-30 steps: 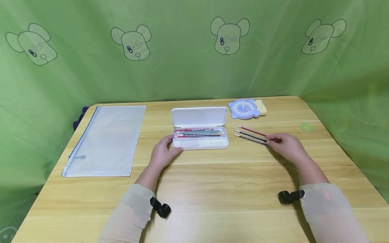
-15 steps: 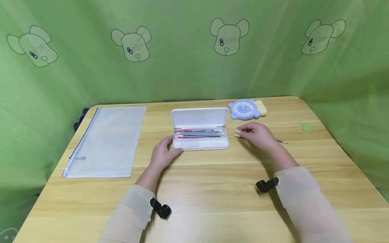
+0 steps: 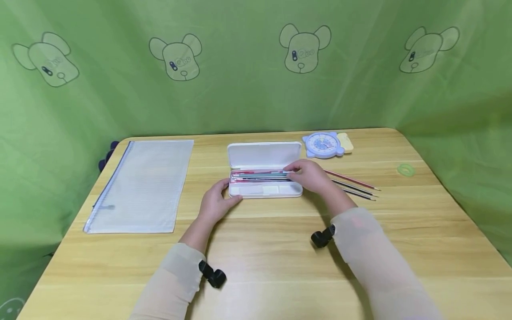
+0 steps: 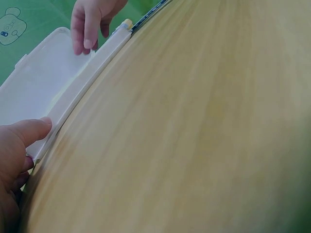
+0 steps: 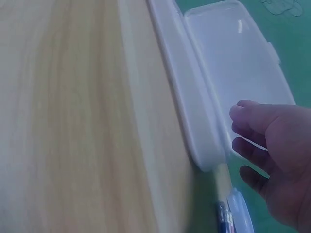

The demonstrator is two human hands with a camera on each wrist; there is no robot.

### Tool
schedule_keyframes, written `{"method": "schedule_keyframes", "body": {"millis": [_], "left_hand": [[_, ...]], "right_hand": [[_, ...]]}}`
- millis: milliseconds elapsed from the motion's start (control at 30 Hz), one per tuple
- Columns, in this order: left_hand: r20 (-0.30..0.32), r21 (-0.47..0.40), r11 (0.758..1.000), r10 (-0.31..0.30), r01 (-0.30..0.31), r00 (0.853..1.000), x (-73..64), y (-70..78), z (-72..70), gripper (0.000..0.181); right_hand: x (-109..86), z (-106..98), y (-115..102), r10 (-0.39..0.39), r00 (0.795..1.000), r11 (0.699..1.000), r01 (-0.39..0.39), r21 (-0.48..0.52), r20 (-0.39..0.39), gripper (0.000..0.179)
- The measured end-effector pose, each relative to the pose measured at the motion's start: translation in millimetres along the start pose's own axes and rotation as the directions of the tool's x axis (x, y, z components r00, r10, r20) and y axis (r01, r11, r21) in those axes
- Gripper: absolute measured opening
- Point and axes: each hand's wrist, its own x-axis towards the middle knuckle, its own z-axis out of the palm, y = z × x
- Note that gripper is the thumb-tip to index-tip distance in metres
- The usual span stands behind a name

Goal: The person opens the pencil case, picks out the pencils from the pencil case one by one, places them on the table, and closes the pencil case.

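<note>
A white pencil case [image 3: 265, 195] lies with its lid [image 3: 264, 155] raised; several pencils [image 3: 260, 177] fill its rear compartment. My left hand [image 3: 214, 202] grips the case's left end, thumb along the front edge and fingers round the side. In the left wrist view, that thumb [image 4: 36, 130] lies on the near rim. My right hand [image 3: 313, 177] is over the case's right end, fingertips right at the pencils' ends. In the right wrist view, its fingers [image 5: 252, 150] are loosely bent, with no pencil visible between them.
Three pencils [image 3: 356, 186], one red and two dark, lie right of the case. Behind them are a blue clock-faced object [image 3: 323, 145] and a pale yellow block [image 3: 345, 142]. A green ring [image 3: 406, 169] lies far right, a zip pouch [image 3: 140, 186] left.
My right hand has left the three pencils on the table and moved left, past their eraser ends, to the pencil case. My left hand has stayed on the case.
</note>
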Motion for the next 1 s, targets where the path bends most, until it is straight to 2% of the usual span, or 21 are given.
{"method": "schedule_keyframes", "body": {"millis": [500,733,1000], "left_hand": [[-0.004,0.005,1.0,0.0,0.0,1.0,-0.1,-1.2,0.9,0.07],[-0.004,-0.001,1.0,0.002,-0.002,1.0,0.6,-1.0,0.3,0.072],[-0.004,-0.002,1.0,0.003,-0.003,1.0,1.3,-1.7,0.6,0.071]], "right_hand": [[10.4,15,-9,0.039,0.998,0.989,-0.031,-0.142,0.05,0.028],[15.2,19,-8,0.056,0.997,0.987,-0.046,-0.153,0.058,0.028],[17.1,19,-8,0.036,0.997,0.988,-0.026,-0.154,0.061,0.028]]}}
